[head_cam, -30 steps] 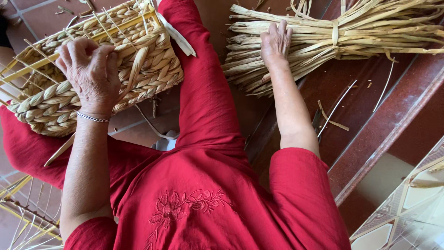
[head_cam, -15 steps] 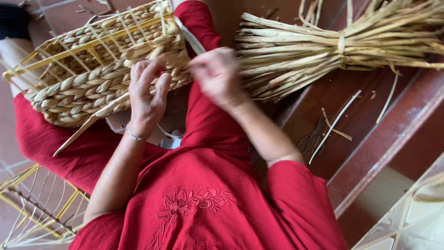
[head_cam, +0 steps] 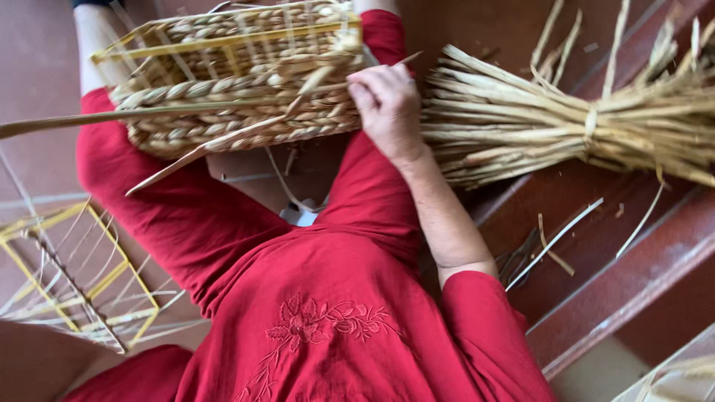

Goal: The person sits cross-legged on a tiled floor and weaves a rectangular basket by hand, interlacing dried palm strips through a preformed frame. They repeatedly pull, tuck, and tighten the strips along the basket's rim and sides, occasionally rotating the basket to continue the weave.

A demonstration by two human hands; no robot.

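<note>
A half-woven straw basket point(head_cam: 223, 126) on a yellow wire frame rests on my lap, across my red trousers. My right hand point(head_cam: 387, 112) is at the basket's right end, fingers curled shut on a thin straw strand point(head_cam: 410, 56) whose tip pokes out past them. A long flat strand point(head_cam: 112, 117) runs from the basket's woven side out past the left edge of view. My left hand is out of view. A tied bundle of dry straw point(head_cam: 566, 126) lies just right of my right hand, on the dark red step.
An empty yellow wire basket frame point(head_cam: 82, 283) lies on the floor at the lower left. Loose straw strands point(head_cam: 555, 246) are scattered on the step beside my right elbow. The step's raised edge point(head_cam: 633, 290) runs diagonally at the lower right.
My right hand left the straw bundle and came to the basket's right end with a strand. My left hand came off the basket and went out of view. The view shifted.
</note>
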